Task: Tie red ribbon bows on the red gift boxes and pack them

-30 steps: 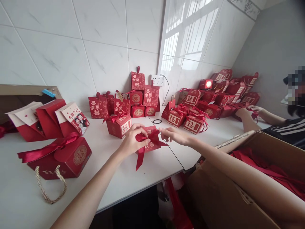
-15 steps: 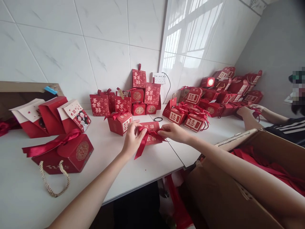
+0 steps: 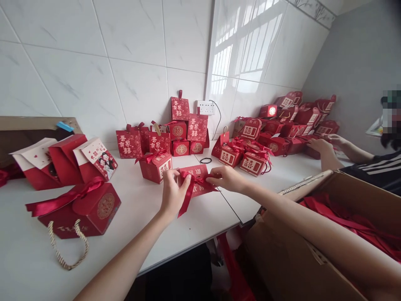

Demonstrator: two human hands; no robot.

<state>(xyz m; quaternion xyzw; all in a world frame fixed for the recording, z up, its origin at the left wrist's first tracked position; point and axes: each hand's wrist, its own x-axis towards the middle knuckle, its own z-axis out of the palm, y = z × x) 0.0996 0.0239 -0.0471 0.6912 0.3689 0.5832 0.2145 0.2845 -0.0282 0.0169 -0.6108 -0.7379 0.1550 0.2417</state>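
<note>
A red gift box (image 3: 200,192) with pale lettering on top lies on the white table in front of me. A dark red ribbon (image 3: 186,200) is tied in a bow over it, one tail hanging toward me. My left hand (image 3: 174,189) pinches the bow's left side between thumb and fingers. On the other side, my right hand (image 3: 226,179) is closed on the right loop. Just behind my left hand stands another red box (image 3: 154,168) with a bow. A black hair tie (image 3: 206,160) lies beyond the held box.
At left sit a dark red box with rope handle (image 3: 94,213) and red-and-white boxes (image 3: 34,161). Stacked red boxes (image 3: 197,127) line the wall below a power strip (image 3: 206,107). A cardboard box (image 3: 282,234) of red material stands right, near a co-worker's hands (image 3: 322,146).
Both hands stay on the bow, with only slight finger movement. The whole view has shifted a little, so things sit lower in the picture.
</note>
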